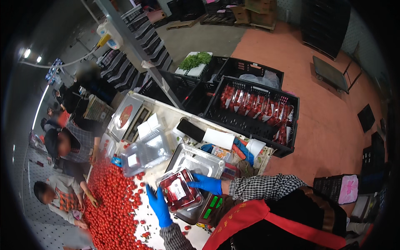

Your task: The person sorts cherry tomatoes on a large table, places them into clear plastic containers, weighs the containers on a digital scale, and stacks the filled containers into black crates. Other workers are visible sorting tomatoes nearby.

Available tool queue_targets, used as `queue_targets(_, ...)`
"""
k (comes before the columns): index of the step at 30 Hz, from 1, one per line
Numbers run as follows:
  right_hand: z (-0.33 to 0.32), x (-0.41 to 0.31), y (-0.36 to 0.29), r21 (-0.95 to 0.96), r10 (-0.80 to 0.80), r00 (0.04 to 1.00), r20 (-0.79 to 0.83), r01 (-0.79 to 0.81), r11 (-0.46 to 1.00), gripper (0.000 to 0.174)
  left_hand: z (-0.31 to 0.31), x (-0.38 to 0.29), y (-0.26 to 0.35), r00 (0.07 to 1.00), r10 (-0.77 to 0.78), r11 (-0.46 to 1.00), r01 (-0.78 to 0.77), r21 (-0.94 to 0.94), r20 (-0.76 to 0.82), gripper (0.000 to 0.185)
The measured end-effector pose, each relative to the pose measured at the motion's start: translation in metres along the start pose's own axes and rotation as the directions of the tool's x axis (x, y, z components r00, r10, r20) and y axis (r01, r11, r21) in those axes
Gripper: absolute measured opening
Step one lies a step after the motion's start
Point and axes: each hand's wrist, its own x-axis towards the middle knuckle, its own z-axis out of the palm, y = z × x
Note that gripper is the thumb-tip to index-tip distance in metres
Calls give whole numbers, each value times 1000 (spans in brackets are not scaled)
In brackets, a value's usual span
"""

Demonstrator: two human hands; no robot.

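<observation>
A clear plastic clamshell box [179, 190] of small red tomatoes, with a white label on its lid, rests on a digital scale [210, 207] with green lit digits. My left hand [158, 203], in a blue glove, is beside the box's left edge, fingers spread. My right hand [206, 183], also gloved in blue, reaches over the box's right side with its fingertips at the lid. Whether the right hand grips the box cannot be told. Behind the box lies a metal tray [200, 161]. Loose red tomatoes [115, 200] cover the table's left part.
Empty clamshells [147, 153] stand behind the loose tomatoes. A phone [190, 129] and a white paper stack [218, 138] lie near the far edge. Beyond it, a black crate [250, 125] holds filled boxes. Another scale [126, 117] is farther off. Co-workers are at the left.
</observation>
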Motion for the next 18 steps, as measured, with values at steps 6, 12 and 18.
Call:
queue_targets(6,-1,8,5,-81,67,985,-160,-81,993,80,-8,-32,12,931,-238,910,314,-271,277,48)
queue_targets(12,-74,-51,-45,334,-115,973,-201,178,925,69,62,-45,94,894,60,936,104,-336,444,55)
queue_targets(18,-191,-152,-83,431,-94,791,-605,424,797,53,121,-46,124,728,85,941,166,-295,681,37)
